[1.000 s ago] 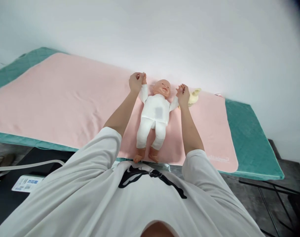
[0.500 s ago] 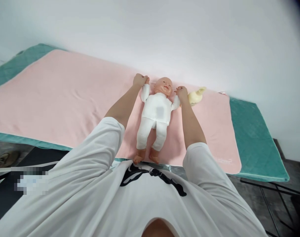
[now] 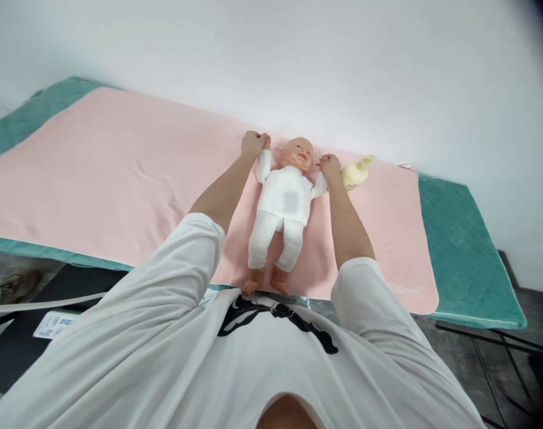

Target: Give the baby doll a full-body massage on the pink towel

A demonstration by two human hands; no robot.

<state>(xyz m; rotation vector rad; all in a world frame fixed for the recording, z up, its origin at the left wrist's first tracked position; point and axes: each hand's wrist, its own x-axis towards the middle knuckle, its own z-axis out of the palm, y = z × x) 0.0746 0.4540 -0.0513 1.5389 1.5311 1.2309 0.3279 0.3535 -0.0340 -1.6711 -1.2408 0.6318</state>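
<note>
A baby doll [image 3: 284, 196] in a white top and trousers lies on its back on a pink mat [image 3: 164, 173], head toward the wall and bare feet toward me. My left hand [image 3: 253, 144] is closed on the doll's hand on the left side, with that arm bent upward. On the other side, my right hand [image 3: 330, 168] grips the doll's other hand beside its head. Just right of my right hand lies a pale yellow bottle-shaped thing [image 3: 357, 173], partly hidden by my wrist.
Under the mat is a green quilted pad [image 3: 465, 256], which shows at both ends. A white wall [image 3: 298, 65] rises behind. Black metal legs [image 3: 481, 363] stand at the lower right. A shoe [image 3: 19, 286] and a black surface with a white label [image 3: 52, 325] show at the lower left.
Almost nothing differs. The camera view has shifted slightly; both hands keep their hold on the doll's hands, and the doll lies in the same place.
</note>
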